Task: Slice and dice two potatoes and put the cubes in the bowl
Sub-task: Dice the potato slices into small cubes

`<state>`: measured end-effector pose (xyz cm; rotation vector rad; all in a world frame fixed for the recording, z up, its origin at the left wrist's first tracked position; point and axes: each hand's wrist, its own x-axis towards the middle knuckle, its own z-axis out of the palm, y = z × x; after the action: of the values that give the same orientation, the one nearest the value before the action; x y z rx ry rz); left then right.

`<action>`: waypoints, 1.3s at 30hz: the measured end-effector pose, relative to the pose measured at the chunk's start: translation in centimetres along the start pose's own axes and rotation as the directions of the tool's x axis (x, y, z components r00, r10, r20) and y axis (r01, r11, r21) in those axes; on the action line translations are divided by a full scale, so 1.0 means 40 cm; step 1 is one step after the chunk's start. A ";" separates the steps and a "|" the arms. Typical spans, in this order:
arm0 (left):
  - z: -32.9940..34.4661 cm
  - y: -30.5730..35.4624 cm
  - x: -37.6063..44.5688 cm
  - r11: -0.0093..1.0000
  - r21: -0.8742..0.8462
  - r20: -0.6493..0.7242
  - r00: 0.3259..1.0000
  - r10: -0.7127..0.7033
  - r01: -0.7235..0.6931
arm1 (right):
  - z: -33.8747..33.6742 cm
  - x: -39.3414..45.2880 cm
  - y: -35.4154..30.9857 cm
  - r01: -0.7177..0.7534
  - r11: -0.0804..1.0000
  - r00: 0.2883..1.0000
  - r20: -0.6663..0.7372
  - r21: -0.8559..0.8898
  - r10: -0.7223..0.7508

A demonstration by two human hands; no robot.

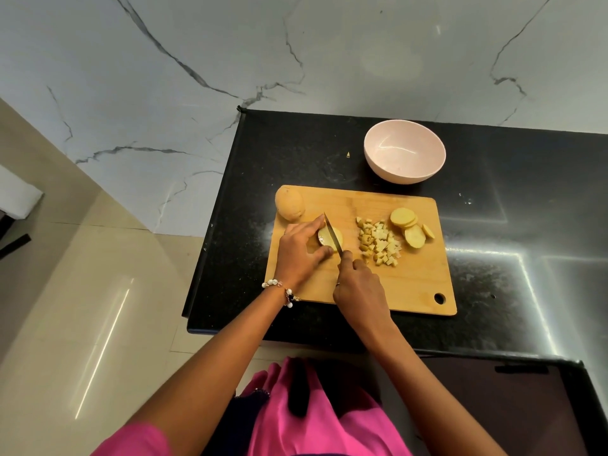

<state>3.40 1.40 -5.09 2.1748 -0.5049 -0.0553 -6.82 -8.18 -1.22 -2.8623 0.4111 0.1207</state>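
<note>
The worst thing that could happen here is the knife (333, 232) catching my left hand (300, 250), because my thumb lies right beside the blade at the near end of the potato piece (330, 237) and my fingertips curl over its far side, just beside the tip. If the rounded piece rocks or slides on the cutting board (414, 284) as I press down, the edge would run toward those fingers. My left hand pinches the piece between thumb and fingers, and my right hand (360, 286) is wrapped tight around the knife handle, which is hidden under my fist. The blade stands across the piece; I think it has started into the flesh, though from this angle I cannot tell how deep it sits. A second risk is scatter: the heap of cubes (380, 242) lies just right of the blade, near my right knuckles, and a careless sweep could knock some off onto the black counter (493, 225). The slices (411, 227) wait farther right, well clear of both hands. The whole potato (289, 204) rests at the board's far left corner, just beyond my left fingers, and could roll off if I nudge it. The bowl (404, 151) sits beyond the board, holding no cubes yet.
</note>
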 end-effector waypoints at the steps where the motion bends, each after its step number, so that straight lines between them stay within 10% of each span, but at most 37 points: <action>1: 0.002 -0.001 0.000 1.000 -0.005 -0.009 1.000 0.001 -0.001 | 0.002 0.000 -0.005 0.004 1.000 1.000 -0.011 -0.010 -0.004; 39: 0.014 -0.020 -0.001 0.999 -0.042 -0.090 0.996 -0.003 -0.001 | 0.009 -0.013 -0.011 -0.002 1.000 1.000 -0.003 0.020 0.002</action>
<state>3.53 1.41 -6.08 2.1256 -0.4470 0.0316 -7.22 -7.55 -1.41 -2.8424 0.4133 0.1113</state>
